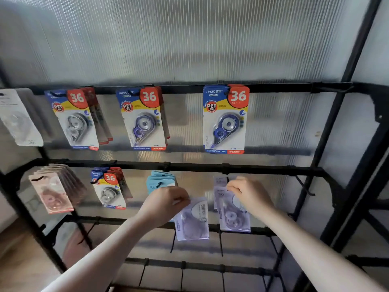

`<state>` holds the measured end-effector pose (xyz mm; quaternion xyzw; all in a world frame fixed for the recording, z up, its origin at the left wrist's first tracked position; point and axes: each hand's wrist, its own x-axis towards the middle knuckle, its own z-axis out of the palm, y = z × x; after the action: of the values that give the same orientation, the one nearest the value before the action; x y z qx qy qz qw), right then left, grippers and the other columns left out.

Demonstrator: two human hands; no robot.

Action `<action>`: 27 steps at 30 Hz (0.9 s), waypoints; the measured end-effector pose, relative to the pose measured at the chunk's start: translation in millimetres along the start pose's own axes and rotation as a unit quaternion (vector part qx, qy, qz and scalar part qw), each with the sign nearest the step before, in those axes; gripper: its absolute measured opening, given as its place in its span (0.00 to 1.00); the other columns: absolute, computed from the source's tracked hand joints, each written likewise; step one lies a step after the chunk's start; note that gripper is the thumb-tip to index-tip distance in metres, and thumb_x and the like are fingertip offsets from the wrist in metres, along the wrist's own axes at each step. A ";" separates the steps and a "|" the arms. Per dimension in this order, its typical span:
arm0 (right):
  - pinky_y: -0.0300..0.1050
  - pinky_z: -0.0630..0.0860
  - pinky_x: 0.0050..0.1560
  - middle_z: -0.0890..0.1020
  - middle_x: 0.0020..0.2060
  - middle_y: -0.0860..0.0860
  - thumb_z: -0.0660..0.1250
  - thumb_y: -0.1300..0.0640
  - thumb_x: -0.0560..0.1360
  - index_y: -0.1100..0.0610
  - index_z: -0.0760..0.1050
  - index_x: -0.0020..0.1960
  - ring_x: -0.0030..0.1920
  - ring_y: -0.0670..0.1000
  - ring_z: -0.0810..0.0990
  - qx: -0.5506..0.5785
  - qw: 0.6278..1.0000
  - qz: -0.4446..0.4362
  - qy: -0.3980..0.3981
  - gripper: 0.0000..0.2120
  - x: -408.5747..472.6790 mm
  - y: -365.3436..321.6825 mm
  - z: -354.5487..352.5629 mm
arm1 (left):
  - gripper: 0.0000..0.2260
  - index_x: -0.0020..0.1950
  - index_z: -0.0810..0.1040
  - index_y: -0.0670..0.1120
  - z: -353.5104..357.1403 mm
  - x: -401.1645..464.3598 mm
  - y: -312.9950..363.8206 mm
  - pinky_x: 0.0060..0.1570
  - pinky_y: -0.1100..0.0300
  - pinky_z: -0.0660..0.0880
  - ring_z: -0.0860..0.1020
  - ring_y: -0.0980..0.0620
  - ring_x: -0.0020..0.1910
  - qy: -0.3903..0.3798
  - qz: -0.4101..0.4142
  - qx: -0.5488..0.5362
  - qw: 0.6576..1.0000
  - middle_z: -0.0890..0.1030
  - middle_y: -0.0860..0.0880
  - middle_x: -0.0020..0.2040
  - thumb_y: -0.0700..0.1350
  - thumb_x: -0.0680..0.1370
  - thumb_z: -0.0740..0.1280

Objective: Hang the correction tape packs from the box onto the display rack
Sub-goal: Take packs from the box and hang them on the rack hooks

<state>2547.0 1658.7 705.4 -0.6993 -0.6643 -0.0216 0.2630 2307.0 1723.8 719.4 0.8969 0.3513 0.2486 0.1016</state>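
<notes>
My left hand [166,202] pinches a pale purple correction tape pack [192,220] by its top edge, in front of the second rail of the black display rack [189,167]. The pack hangs free below my fingers. My right hand [249,193] pinches the top of another purple pack [232,218] at the hook on the right, where a further purple pack hangs behind it. The box is out of view.
Blue-and-red "36" packs [225,119] hang in three bunches on the upper rail. Pink packs [52,192], another "36" bunch [109,188] and light blue packs [161,180] hang on the second rail. Bare hooks [305,186] stick out at right and below.
</notes>
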 end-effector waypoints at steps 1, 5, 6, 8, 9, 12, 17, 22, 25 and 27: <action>0.42 0.72 0.42 0.82 0.46 0.52 0.61 0.58 0.79 0.58 0.81 0.53 0.44 0.52 0.79 0.001 1.000 -0.007 -0.006 0.10 -0.5 2.6 2.3 | 0.05 0.45 0.82 0.45 0.8 0.7 2.6 0.36 0.66 0.68 0.74 0.57 0.38 0.001 0.001 0.002 1.000 0.81 0.52 0.41 0.45 0.75 0.68; 0.41 0.74 0.44 0.82 0.46 0.52 0.61 0.59 0.79 0.58 0.81 0.52 0.45 0.51 0.79 0.014 1.000 -0.018 -0.009 0.10 2.4 11.3 7.7 | 0.05 0.45 0.81 0.45 3.5 2.5 13.1 0.38 0.63 0.71 0.74 0.57 0.38 0.007 -0.006 -0.008 1.000 0.82 0.52 0.41 0.45 0.75 0.68; 0.41 0.73 0.44 0.82 0.47 0.52 0.61 0.59 0.79 0.59 0.80 0.52 0.45 0.51 0.79 0.016 1.000 -0.019 -0.013 0.10 4.4 12.3 7.3 | 0.05 0.45 0.81 0.45 3.5 2.3 15.4 0.39 0.62 0.72 0.75 0.57 0.38 0.004 -0.015 -0.010 1.000 0.81 0.52 0.42 0.46 0.76 0.68; 0.43 0.75 0.47 0.82 0.48 0.53 0.60 0.60 0.79 0.60 0.80 0.54 0.46 0.51 0.80 0.019 0.999 -0.021 -0.026 0.11 7.2 13.6 5.7 | 0.06 0.47 0.81 0.45 4.1 0.4 18.4 0.41 0.59 0.74 0.75 0.56 0.39 -0.005 -0.026 -0.006 1.000 0.82 0.52 0.43 0.47 0.76 0.67; 0.44 0.75 0.48 0.82 0.48 0.53 0.60 0.61 0.79 0.60 0.80 0.54 0.47 0.52 0.80 0.023 0.999 -0.023 -0.029 0.11 8.4 14.7 4.7 | 0.06 0.47 0.81 0.46 4.7 -0.7 19.0 0.41 0.59 0.74 0.76 0.56 0.40 -0.006 -0.028 -0.005 1.000 0.82 0.52 0.43 0.47 0.76 0.67; 0.43 0.75 0.50 0.82 0.50 0.52 0.61 0.60 0.79 0.59 0.80 0.55 0.48 0.51 0.80 0.029 0.999 -0.027 -0.027 0.11 11.3 18.4 3.4 | 0.06 0.47 0.82 0.46 6.8 -2.4 19.5 0.40 0.59 0.74 0.77 0.55 0.40 -0.005 -0.037 -0.002 0.999 0.82 0.52 0.43 0.47 0.76 0.67; 0.37 0.72 0.46 0.82 0.51 0.50 0.62 0.58 0.78 0.56 0.80 0.56 0.49 0.50 0.80 0.004 0.999 -0.037 -0.007 0.11 20.7 21.0 7.2 | 0.05 0.46 0.81 0.46 14.5 1.2 19.6 0.39 0.62 0.73 0.75 0.58 0.38 0.001 -0.029 -0.009 1.000 0.80 0.55 0.41 0.46 0.76 0.68; 0.45 0.75 0.45 0.81 0.47 0.52 0.60 0.56 0.79 0.56 0.80 0.53 0.47 0.53 0.79 -0.007 1.000 -0.029 0.004 0.11 35.2 24.3 11.3 | 0.05 0.45 0.81 0.45 23.9 7.3 22.5 0.38 0.65 0.70 0.73 0.59 0.38 -0.001 -0.014 -0.016 1.000 0.77 0.56 0.39 0.44 0.76 0.67; 0.48 0.75 0.46 0.81 0.47 0.52 0.61 0.57 0.79 0.56 0.81 0.53 0.47 0.53 0.79 -0.003 1.000 -0.030 0.003 0.11 39.8 29.0 12.6 | 0.05 0.45 0.81 0.44 27.7 11.9 25.4 0.40 0.62 0.71 0.75 0.57 0.39 -0.003 -0.001 -0.022 1.000 0.80 0.53 0.41 0.44 0.75 0.68; 0.47 0.75 0.45 0.82 0.47 0.51 0.62 0.57 0.78 0.55 0.81 0.53 0.47 0.53 0.79 0.004 0.999 -0.033 0.008 0.10 38.6 32.0 12.0 | 0.05 0.46 0.81 0.44 30.4 16.1 27.0 0.41 0.60 0.73 0.77 0.55 0.40 -0.009 0.002 -0.021 1.000 0.81 0.51 0.43 0.44 0.75 0.68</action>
<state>2577.7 1699.6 698.9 -0.6757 -0.6850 -0.0334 0.2704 2348.5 1714.8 709.1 0.8974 0.3435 0.2482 0.1229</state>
